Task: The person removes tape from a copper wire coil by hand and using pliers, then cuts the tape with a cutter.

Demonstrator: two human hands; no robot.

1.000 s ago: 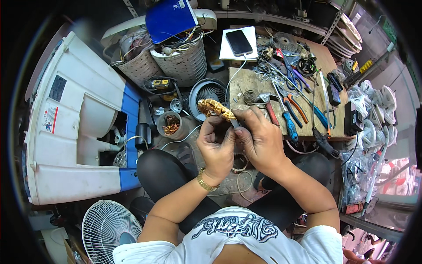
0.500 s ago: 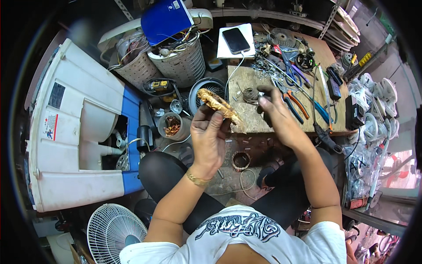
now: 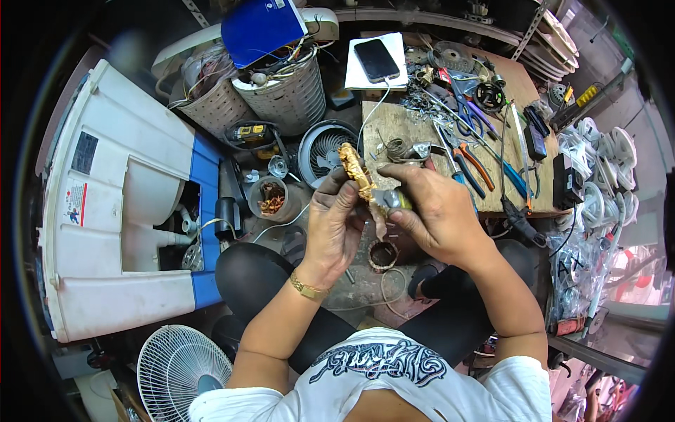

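Observation:
My left hand [image 3: 332, 232] grips a copper-coloured wound coil piece [image 3: 354, 167], its crinkled strands upright between fingers and thumb. Just to its right, my right hand [image 3: 444, 221] is closed on a small silver and yellowish tool [image 3: 394, 198], held against the lower end of the piece; its exact kind is unclear. A pale translucent strip [image 3: 380, 226] hangs below the piece. On the floor beneath lies a ring-shaped part [image 3: 383, 264]. Left of my hands stands a translucent tub [image 3: 256, 202] with copper scraps inside.
A wooden board [image 3: 385, 119] holds pliers, scissors, loose tools and a phone [image 3: 375, 58] on paper. Perforated drums [image 3: 281, 98], a drill [image 3: 249, 133] and a white-blue casing [image 3: 91, 253] stand left, a fan [image 3: 183, 366] lower left. White reels [image 3: 605, 162] are stacked right.
My right hand went from the piece to the board and is now back at it with the silver-yellow tool. My left hand has turned the piece more upright.

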